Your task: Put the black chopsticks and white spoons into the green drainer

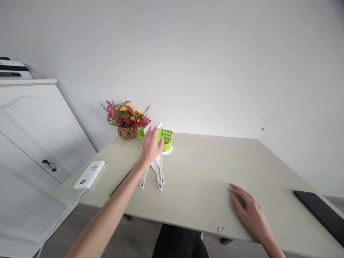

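My left hand (pixel 152 145) reaches to the far side of the table, fingers closed on a small green piece with a white slatted face (pixel 153 125). It is at the green utensil basket (pixel 167 145), which has perforated walls and a white base. The hand hides part of both, so I cannot tell whether the piece is inside the basket or just above it. Several white spoons (pixel 156 172) lie in front of the basket, partly behind my left wrist. My right hand (pixel 248 209) rests on the table at the right, fingers stretched out, holding nothing.
A wicker basket of artificial flowers (pixel 127 132) stands behind the green basket. A white power bank (pixel 90 175) with a cable lies left. Something thin and dark (pixel 118 187) shows beside my left forearm. A black phone (pixel 321 211) lies right. A white cabinet (pixel 32 143) adjoins the table.
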A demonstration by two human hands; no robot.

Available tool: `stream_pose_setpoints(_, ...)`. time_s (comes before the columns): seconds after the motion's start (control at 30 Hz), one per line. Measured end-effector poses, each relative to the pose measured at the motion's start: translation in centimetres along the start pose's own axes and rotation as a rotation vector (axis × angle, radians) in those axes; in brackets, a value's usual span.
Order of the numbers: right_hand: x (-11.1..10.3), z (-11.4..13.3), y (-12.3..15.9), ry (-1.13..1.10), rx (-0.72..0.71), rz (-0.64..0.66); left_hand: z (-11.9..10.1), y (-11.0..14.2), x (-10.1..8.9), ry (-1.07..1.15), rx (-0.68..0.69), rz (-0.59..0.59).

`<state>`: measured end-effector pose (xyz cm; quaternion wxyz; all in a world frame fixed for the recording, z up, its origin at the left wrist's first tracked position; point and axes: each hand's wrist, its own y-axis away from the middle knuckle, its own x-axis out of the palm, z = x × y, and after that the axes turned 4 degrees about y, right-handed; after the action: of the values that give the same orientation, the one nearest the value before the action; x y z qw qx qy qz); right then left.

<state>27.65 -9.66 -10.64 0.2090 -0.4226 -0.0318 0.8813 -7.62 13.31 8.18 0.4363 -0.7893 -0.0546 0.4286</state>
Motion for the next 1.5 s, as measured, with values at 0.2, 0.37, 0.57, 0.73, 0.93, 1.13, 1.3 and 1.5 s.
stream_pose_setpoints(0.2, -0.2, 0.1, 0.0, 0.009, -0.002, -0.008, -9.1, 11.9, -0.2, 0.567, -0.053, 0.370)
stream_pose_setpoints(0.37, -0.4, 0.1, 0.1, 0.020, 0.014, 0.001, -8.9, 16.8, -0.6, 0.827, -0.333, 0.764)
stream_pose_setpoints(0.57, -0.2, 0.2, 0.2, 0.008, 0.057, -0.041, -8.4, 17.5, -1.1, 0.916, -0.520, 0.699)
stream_pose_setpoints(0.73, 0.0, 0.4, 0.2, 0.016, 0.057, -0.052, -8.8, 17.7, -1.0, 0.925, -0.548, 0.649)
stream_pose_setpoints(0.93, 0.2, 0.2, 0.2, 0.003, 0.040, -0.065, -8.7, 17.7, -1.1, 0.910, -0.550, 0.636)
stream_pose_setpoints(1.13, 0.1, 0.3, 0.2, -0.003, 0.055, -0.062, -8.6, 17.8, -1.0, 0.903, -0.543, 0.640)
stream_pose_setpoints(1.3, -0.1, 0.6, 0.3, -0.012, 0.059, -0.058, -8.7, 17.7, -1.1, 0.902, -0.548, 0.642)
stream_pose_setpoints(1.5, 0.2, 0.2, 0.3, -0.004, 0.037, -0.069, -8.7, 17.7, -1.2, 0.909, -0.558, 0.623)
